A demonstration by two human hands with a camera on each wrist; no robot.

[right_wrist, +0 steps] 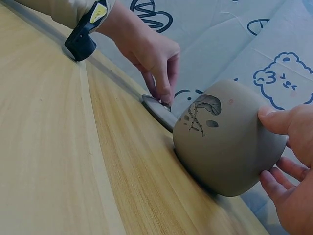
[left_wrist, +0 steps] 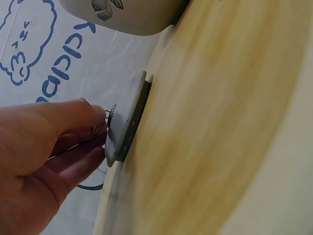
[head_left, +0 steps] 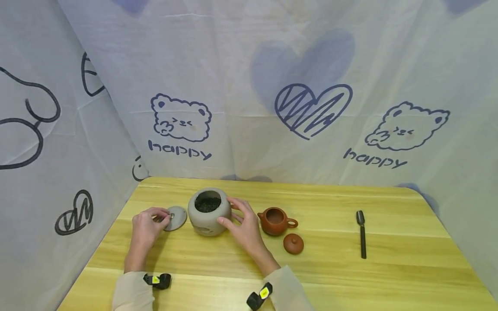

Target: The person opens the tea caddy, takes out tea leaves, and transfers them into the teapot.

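In the head view a grey tea canister (head_left: 209, 221) stands uncovered, with dark tea leaves (head_left: 207, 204) inside and a painted plant motif on its side. My right hand (head_left: 245, 224) holds the canister's right side, thumb in front and fingers behind. To the left lies the round grey canister lid (head_left: 179, 219), flat on the table. My left hand (head_left: 148, 224) pinches the small metal knob on top of it. In the left wrist view thumb and fingertips meet at that knob, and the lid (left_wrist: 128, 117) rests on the wood.
Right of the canister sit a reddish-brown clay teapot (head_left: 274, 222), uncovered, and its lid (head_left: 293, 244). Farther right lies a dark tea scoop (head_left: 362, 235). A printed cloth (head_left: 249, 142) hangs behind the wooden table (head_left: 330, 276).
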